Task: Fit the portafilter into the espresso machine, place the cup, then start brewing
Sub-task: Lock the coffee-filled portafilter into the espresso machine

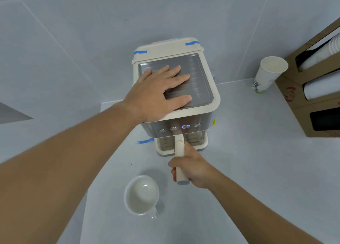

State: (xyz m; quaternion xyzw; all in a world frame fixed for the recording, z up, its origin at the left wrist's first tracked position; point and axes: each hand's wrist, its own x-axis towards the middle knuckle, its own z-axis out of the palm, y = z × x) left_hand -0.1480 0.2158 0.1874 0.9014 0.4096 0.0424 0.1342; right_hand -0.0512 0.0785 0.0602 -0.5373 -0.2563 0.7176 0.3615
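Observation:
A cream and steel espresso machine stands on the pale counter against the tiled wall. My left hand lies flat on its metal top tray, fingers spread. My right hand grips the cream handle of the portafilter, which points straight out from under the machine's front; its head is hidden beneath the button panel. One of the front buttons glows blue. A white cup with a handle sits empty on the counter, in front of the machine and left of my right hand.
A paper cup stands at the back right beside a brown cardboard cup dispenser holding stacked white cups. Blue tape strips mark the machine's lid and the counter at its left foot.

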